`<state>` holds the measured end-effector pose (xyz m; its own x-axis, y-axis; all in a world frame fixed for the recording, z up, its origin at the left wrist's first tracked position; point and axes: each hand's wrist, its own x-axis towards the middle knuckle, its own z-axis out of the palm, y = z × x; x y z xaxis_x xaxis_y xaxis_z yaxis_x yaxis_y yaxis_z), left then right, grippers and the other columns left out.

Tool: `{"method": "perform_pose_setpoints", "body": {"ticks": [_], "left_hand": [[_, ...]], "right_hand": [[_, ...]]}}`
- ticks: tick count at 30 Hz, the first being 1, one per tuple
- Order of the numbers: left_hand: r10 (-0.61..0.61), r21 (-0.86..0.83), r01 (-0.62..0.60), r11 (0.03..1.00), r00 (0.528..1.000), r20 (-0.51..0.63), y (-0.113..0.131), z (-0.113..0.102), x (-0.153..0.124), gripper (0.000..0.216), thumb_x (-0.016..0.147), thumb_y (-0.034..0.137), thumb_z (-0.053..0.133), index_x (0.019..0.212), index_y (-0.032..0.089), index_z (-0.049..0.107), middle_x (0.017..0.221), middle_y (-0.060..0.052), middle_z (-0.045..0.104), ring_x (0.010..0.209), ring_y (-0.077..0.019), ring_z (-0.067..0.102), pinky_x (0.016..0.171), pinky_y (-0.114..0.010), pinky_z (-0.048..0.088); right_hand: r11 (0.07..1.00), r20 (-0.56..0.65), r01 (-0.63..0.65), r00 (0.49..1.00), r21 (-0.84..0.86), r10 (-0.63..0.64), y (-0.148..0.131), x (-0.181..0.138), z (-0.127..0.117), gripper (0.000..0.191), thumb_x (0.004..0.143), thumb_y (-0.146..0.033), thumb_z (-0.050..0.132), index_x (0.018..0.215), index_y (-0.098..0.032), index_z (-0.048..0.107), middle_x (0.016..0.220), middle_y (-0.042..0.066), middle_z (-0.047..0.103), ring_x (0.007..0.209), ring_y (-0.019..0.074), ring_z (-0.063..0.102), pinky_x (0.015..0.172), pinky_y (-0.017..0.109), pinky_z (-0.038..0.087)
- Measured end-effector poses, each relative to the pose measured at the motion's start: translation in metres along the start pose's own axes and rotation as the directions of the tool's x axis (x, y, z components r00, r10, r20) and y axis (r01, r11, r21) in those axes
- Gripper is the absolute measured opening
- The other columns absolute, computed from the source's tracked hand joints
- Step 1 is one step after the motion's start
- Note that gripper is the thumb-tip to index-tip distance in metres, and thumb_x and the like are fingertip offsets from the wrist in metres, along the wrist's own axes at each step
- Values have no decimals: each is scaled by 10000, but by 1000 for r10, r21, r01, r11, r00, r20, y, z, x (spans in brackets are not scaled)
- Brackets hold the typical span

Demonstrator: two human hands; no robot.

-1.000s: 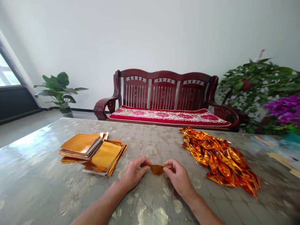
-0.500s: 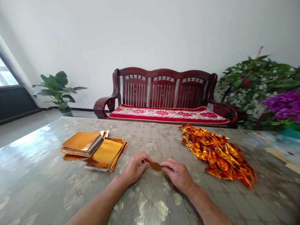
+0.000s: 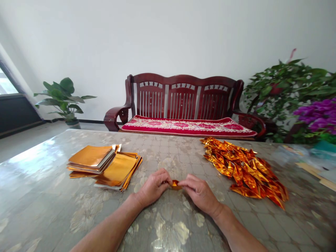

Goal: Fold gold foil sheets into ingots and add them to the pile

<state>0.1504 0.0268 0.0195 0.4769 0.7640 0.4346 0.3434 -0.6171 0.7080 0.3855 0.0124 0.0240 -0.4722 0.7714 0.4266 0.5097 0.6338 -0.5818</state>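
The fingers (image 3: 163, 181) of the left hand (image 3: 153, 186) and those of the right hand (image 3: 201, 191) are pressed together on a small folded piece of gold foil (image 3: 175, 184); each hand pinches one end of it, and only a short orange-gold strip shows between the two sets of fingertips; the piece sits low, just above or on the tabletop (image 3: 168, 224), and which of the two cannot be told. To the left of the fingers and a little beyond them lies a stack of flat gold foil sheets (image 3: 105, 166), partly fanned out; to the right of the fingers, near but apart, lies a heap of folded gold foil pieces (image 3: 244, 171). Well beyond the fingers, past the far edge of the tabletop, stands a dark red wooden bench (image 3: 183, 105) with a red patterned cushion (image 3: 187, 126).
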Motion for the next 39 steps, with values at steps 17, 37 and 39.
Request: {"method": "perform_pose_setpoints", "body": {"ticks": [17,37,39], "left_hand": [[-4,90,6,996,1000,-27,-4,0,-3,156,865,93,610,823,201,715,814,-3,680,803,-129,634,765,-219,475],[-27,154,30,988,999,-19,-2,4,-3,203,958,201,529,883,229,716,893,-24,694,842,-138,644,778,-211,479],[-26,131,28,991,1000,-16,-2,4,-4,207,960,213,526,890,231,720,888,-25,691,837,-137,640,773,-215,480]], "right_hand": [[996,65,52,997,-66,-48,2,0,-4,193,942,-292,586,912,-244,770,835,34,692,790,155,642,723,252,489],[987,18,72,997,-145,-70,6,3,-2,219,952,-249,552,1005,-275,763,932,40,697,847,160,650,749,258,506],[990,18,69,998,-126,-67,5,3,-2,215,949,-252,557,1004,-278,764,930,38,697,846,158,649,748,257,507]]}}
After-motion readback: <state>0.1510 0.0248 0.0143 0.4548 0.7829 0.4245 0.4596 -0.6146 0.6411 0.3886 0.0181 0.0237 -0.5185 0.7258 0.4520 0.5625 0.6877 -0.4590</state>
